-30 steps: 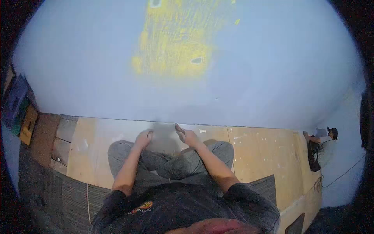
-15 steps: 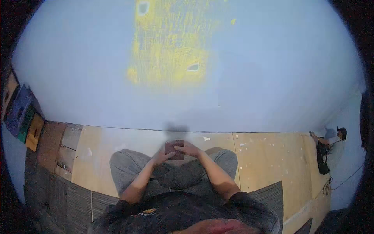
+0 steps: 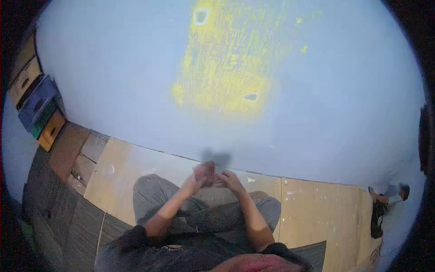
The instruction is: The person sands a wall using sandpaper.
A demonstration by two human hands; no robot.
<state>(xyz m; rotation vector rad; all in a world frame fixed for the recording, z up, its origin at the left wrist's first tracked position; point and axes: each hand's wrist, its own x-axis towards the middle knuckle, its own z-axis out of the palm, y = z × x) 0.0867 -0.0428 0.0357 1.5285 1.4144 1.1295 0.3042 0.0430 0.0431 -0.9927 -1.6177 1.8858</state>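
Observation:
A small reddish-brown sheet or pad (image 3: 206,173) is in front of my crossed legs, near the foot of the wall. My left hand (image 3: 194,181) is closed on its left side. On the other side, my right hand (image 3: 229,179) has its fingers bent toward the pad's right edge; whether they touch it is too blurred to tell. Beyond both hands rises the pale blue wall (image 3: 136,90), with a scratched yellow patch (image 3: 231,63) and two small white-rimmed marks on it.
Pale boards (image 3: 312,204) and dark striped matting (image 3: 86,222) cover the floor. Coloured drawers or boxes (image 3: 38,102) stand at the left. A person (image 3: 394,197) sits low at the far right, near a black bag (image 3: 377,220) and a cable.
The view has turned, so the wall patch appears further right and lower. My right hand has come away from the front of the pad, while my left hand keeps hold of it.

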